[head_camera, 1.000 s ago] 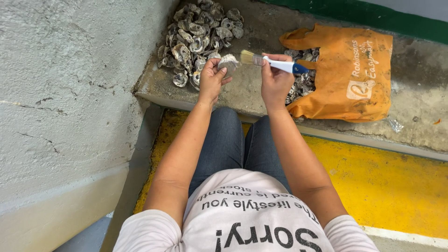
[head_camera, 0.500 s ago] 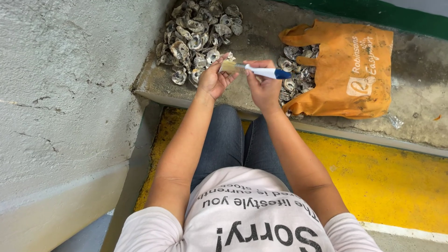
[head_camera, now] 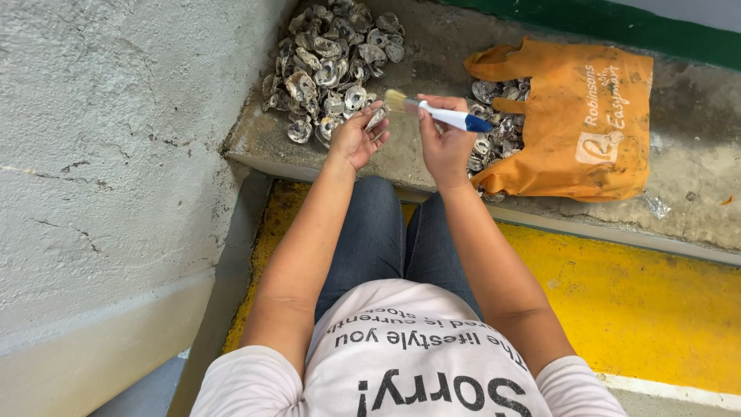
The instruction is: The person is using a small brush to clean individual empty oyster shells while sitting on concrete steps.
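Now left hand [head_camera: 356, 139] fingers cup shell [head_camera: 377, 117]; right hand [head_camera: 444, 143] fingers grip brush [head_camera: 440, 114].

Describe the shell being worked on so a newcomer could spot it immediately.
Start at the big heap of grey shells on the concrete ledge. Just below its near edge, the left hand cups one shell. It alone is lifted off the ledge, with the brush from the right hand at it.

Between the shell pile [head_camera: 332, 66] at upper centre and the orange bag [head_camera: 571, 116] at upper right, bare concrete ledge [head_camera: 432, 46] gives my hands passage, while the wall [head_camera: 116, 154] blocks the left.
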